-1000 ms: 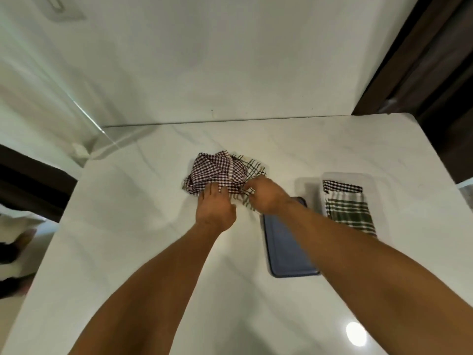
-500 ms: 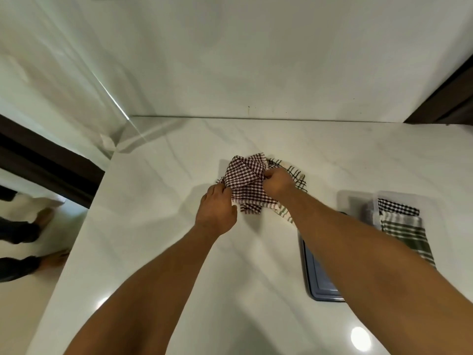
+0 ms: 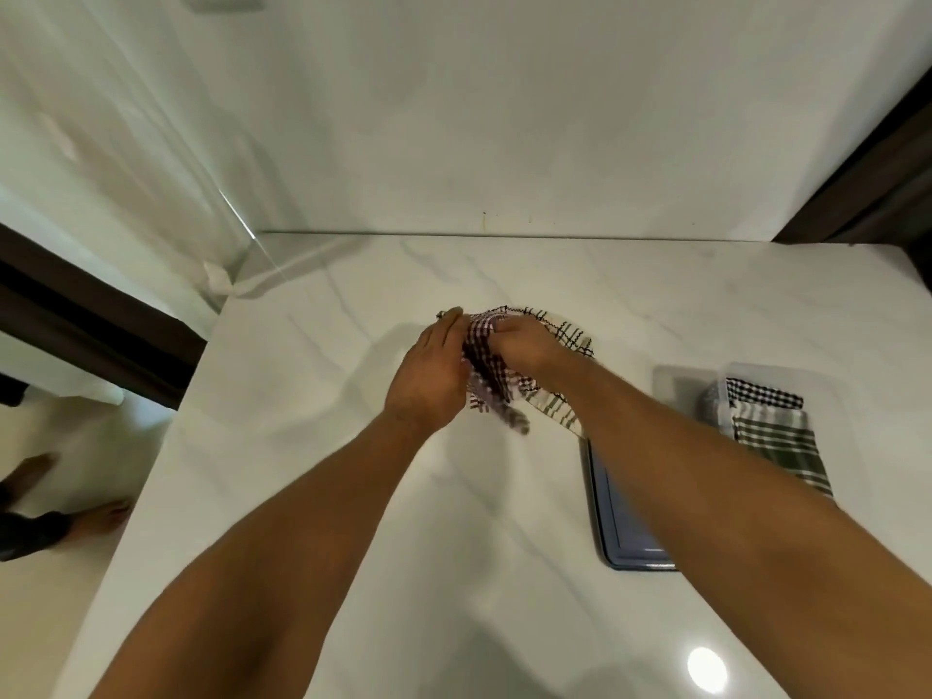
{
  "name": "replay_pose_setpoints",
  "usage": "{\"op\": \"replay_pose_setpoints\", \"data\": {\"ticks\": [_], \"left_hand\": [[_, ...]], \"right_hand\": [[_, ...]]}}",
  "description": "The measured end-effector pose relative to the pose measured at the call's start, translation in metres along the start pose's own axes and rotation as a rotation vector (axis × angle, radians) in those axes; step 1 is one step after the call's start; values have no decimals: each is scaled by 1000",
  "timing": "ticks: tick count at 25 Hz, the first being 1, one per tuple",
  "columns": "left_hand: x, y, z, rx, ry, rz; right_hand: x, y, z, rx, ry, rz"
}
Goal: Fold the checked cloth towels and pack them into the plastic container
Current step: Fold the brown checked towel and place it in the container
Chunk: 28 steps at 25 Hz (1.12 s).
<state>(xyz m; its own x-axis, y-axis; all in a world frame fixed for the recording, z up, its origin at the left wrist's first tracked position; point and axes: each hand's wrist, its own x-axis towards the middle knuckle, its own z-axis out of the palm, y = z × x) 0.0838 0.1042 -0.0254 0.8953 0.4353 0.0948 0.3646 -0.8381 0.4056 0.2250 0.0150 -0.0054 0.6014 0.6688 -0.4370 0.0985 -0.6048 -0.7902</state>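
White marble counter (image 3: pixel 312 446): both forearms reach forward. Left hand (image 3: pixel 428 378) presses straight fingers against maroon checked cloth towel (image 3: pixel 486 368); right hand (image 3: pixel 524 345) grips it with curled fingers, left of clear plastic container (image 3: pixel 676 380).

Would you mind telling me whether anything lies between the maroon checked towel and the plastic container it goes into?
Nothing blocks it. Only the blue lid lies flat on the counter between the maroon towel and the plastic container, low enough to pass over. The container stands open, with folded towels already inside.
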Motion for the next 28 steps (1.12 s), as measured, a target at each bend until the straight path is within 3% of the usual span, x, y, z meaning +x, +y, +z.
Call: {"op": "replay_pose_setpoints", "data": {"ticks": [2,5,8,12,15,17,20,25,28], "left_hand": [[7,12,-14,-5,-69,158],[10,34,-31,-88,-225,234],[5,50,-41,-54,-283,231],[-9,67,-54,124,-310,264],[-19,74,-69,179,-348,251],[-27,78,-79,190,-355,223],[-36,80,-93,227,-394,174],[-51,76,-101,323,-539,145],[-58,69,-109,335,-538,86]], "right_hand": [[-23,-9,-14,-296,-135,-199],[-49,-8,-34,-595,-221,-285],[-77,-2,-47,-533,-192,-296],[-107,-4,-57,-504,-24,-281],[-125,-8,-59,-442,79,-377],[-139,-8,-58,-541,141,-459],[-152,-10,-61,-758,139,-517],[-169,-12,-65,-615,162,-518],[-175,-5,-74,-721,180,-475]]}}
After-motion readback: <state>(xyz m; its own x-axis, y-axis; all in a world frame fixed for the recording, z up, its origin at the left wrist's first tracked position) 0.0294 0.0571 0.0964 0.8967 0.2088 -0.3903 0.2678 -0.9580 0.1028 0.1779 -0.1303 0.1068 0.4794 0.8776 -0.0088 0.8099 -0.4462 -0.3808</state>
